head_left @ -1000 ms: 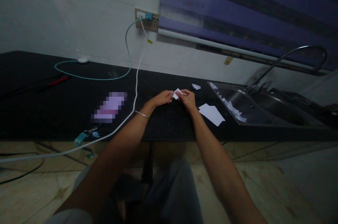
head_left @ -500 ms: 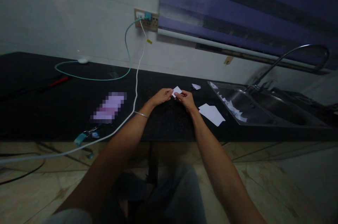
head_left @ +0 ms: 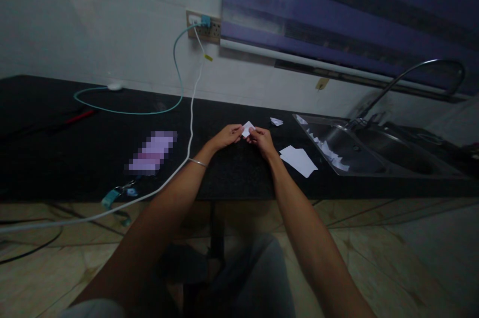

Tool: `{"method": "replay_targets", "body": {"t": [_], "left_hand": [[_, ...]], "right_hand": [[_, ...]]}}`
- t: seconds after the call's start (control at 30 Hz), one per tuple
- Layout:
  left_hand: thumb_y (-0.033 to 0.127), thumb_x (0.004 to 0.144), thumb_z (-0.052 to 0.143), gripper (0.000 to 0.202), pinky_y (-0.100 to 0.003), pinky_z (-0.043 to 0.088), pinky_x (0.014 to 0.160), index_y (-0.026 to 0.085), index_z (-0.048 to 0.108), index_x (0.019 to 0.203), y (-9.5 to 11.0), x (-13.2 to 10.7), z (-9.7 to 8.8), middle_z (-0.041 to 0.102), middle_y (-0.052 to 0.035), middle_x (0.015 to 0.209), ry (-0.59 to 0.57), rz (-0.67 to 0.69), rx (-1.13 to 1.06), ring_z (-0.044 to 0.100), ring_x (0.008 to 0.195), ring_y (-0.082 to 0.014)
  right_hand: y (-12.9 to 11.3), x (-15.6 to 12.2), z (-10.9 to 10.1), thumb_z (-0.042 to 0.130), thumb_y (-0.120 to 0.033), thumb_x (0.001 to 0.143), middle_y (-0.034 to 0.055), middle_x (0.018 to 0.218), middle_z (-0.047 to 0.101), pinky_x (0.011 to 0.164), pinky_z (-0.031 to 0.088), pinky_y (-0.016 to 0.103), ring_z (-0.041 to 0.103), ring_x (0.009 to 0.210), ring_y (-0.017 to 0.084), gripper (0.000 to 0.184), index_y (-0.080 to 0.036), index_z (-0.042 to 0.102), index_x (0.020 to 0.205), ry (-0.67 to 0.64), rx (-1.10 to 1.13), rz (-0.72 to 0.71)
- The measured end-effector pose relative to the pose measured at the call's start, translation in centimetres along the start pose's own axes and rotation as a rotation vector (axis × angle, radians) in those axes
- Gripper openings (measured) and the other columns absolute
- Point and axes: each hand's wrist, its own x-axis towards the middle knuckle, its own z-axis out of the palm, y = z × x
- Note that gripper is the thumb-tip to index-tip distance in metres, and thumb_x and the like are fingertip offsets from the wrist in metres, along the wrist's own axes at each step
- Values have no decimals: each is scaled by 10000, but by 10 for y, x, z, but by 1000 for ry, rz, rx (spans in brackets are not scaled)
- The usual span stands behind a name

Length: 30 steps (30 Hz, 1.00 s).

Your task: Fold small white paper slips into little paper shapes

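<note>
A small piece of white paper (head_left: 246,129) is pinched between the left hand (head_left: 229,136) and the right hand (head_left: 263,141), over the middle of the table (head_left: 234,180). The paper could be torn if the hands were pulled apart, or creased askew if one grip slipped. The loose sheets (head_left: 299,161) could be brushed aside by the right forearm (head_left: 299,215); the white cable (head_left: 191,123) could be snagged by the left forearm (head_left: 174,203). The papers along the sink (head_left: 348,151) could be spoiled by splashed water.
</note>
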Motion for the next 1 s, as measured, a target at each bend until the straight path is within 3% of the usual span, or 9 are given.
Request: {"method": "replay_targets", "body": {"t": [0.1, 0.2, 0.33, 0.5, 0.63, 0.77, 0.87, 1.0], "left_hand": [[616, 895, 496, 519, -195, 307, 477, 114, 607, 829, 1, 0, -1, 535, 1, 620, 4, -6, 3, 416, 493, -72], [625, 891, 496, 537, -199, 304, 464, 123, 591, 723, 4, 1, -1, 474, 25, 508, 45, -105, -16, 404, 442, -74], [694, 915, 342, 693, -205, 329, 466, 132, 556, 571, 8, 3, 0, 481, -4, 455, 121, -234, -23, 424, 409, -73], [618, 950, 358, 658, -201, 328, 449, 130, 554, 555, 3, 8, -1, 483, -4, 422, 176, -311, -53, 431, 379, -71], [427, 947, 477, 428, -193, 289, 416, 124, 577, 662, -1, 10, -5, 498, 15, 457, 205, -273, -132, 418, 374, -65], [379, 920, 509, 356, -189, 286, 429, 138, 536, 659, -1, 6, -6, 483, 28, 480, 178, -175, -94, 398, 397, -60], [451, 911, 518, 393, -185, 296, 462, 145, 518, 665, 0, 2, -3, 497, 27, 528, 101, -80, 1, 406, 449, -62], [566, 902, 496, 457, -190, 325, 506, 144, 538, 729, 2, 0, 2, 509, 23, 571, 6, -50, 79, 432, 504, -79]], "right_hand": [[1, 0, -1, 667, -656, 724, 36, 626, 644, 550, 434, 243, 547, 551, 123, 493, -164, 663, 692, -2, -72, -56], [0, -1, 0, 624, -694, 750, 24, 569, 624, 501, 400, 237, 508, 487, 111, 527, -173, 649, 676, 12, -144, -110], [-4, -4, 3, 602, -727, 749, 6, 511, 600, 464, 393, 238, 488, 435, 110, 547, -184, 663, 743, 41, -137, -91], [-6, -4, 5, 661, -667, 730, 67, 790, 723, 568, 508, 262, 627, 663, 155, 505, -179, 720, 848, 19, -65, -77], [-5, -3, 3, 742, -494, 698, 63, 1054, 724, 670, 551, 300, 650, 884, 199, 429, -214, 734, 1023, -4, -15, -75], [-6, -2, 1, 681, -378, 714, 54, 1141, 698, 703, 546, 305, 639, 922, 197, 356, -227, 735, 1033, -34, 66, -10], [-6, -1, 1, 610, -433, 759, 57, 1105, 695, 654, 529, 278, 632, 883, 185, 391, -229, 713, 1076, 6, 72, 17], [0, 1, 1, 709, -461, 699, 46, 919, 705, 645, 501, 260, 625, 797, 174, 433, -205, 697, 1047, 91, -63, -35]]}}
